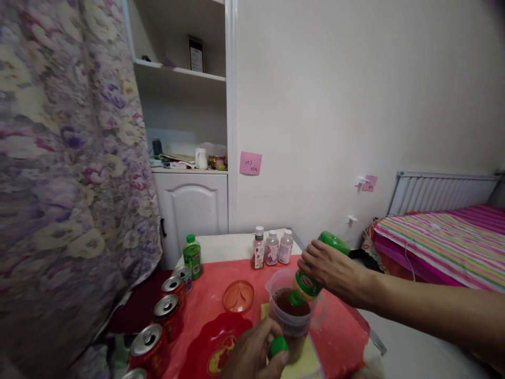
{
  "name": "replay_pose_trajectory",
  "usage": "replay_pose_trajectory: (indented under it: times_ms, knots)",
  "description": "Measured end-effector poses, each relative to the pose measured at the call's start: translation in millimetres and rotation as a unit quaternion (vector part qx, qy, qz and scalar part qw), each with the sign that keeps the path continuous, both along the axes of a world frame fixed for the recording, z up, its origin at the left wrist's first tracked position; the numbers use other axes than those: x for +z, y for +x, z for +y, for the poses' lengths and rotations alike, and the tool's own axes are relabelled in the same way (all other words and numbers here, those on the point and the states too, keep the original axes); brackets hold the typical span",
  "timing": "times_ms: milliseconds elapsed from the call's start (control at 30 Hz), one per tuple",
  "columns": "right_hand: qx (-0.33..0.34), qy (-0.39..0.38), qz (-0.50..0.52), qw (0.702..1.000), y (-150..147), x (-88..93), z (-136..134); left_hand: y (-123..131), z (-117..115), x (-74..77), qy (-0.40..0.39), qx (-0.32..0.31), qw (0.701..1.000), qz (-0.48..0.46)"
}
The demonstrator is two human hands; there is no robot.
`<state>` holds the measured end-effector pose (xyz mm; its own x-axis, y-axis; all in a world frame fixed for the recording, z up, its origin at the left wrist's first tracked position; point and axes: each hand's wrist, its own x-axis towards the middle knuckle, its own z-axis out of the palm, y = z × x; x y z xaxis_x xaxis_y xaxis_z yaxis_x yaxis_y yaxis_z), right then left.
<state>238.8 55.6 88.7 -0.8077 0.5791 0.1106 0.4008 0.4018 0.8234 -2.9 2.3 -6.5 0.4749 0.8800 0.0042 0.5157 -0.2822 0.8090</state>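
My right hand (321, 263) is wrapped round a green bottle (334, 242), tipped with its neck down over a clear plastic jug (291, 323). The bottle's mouth is at or just above the brown liquid (303, 308) inside the jug; I cannot tell whether they touch. In front of the jug, my left hand (256, 350) pinches a small green bottle cap (278, 346) between thumb and fingers. Beneath the jug lies a yellow sheet (311, 363). A red scalloped tray (197, 347) with a yellow design sits beside my left hand.
Several red cans (150, 347) line the table's left edge, with a green bottle (192, 258) behind them. An orange round lid (239, 296) lies mid-table. Three small bottles (272, 248) stand at the back. A floral curtain (71, 158) hangs left; a bed (442, 231) is at right.
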Motion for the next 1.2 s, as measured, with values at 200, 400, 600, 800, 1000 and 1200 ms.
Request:
replay_pose_trajectory:
  times_ms: [200,400,600,800,1000,1200]
  knots:
    - [0.011,-0.007,0.029,0.999,10.2,-2.0,2.3,-6.1,2.2,-1.9,0.027,0.036,0.999,0.02]
    - [0.021,0.002,0.046,0.999,12.6,-4.6,7.7,-5.2,12.2,4.9,0.035,0.062,0.997,-0.039]
    - [0.026,0.006,0.074,0.997,13.5,-1.7,5.2,-6.3,9.1,0.4,0.014,0.073,0.995,-0.072]
    - [-0.029,-0.065,0.142,0.987,32.5,-3.2,-0.1,-9.9,2.1,-16.0,-0.042,0.099,0.98,-0.168]
    - [-0.15,-0.207,0.33,0.909,56.5,-17.8,-17.2,-0.2,2.4,-13.4,-0.049,0.133,0.963,-0.229]
    - [-0.197,-0.413,0.554,0.695,71.6,-46.4,-35.9,7.9,11.0,-24.2,-0.035,0.109,0.965,-0.234]
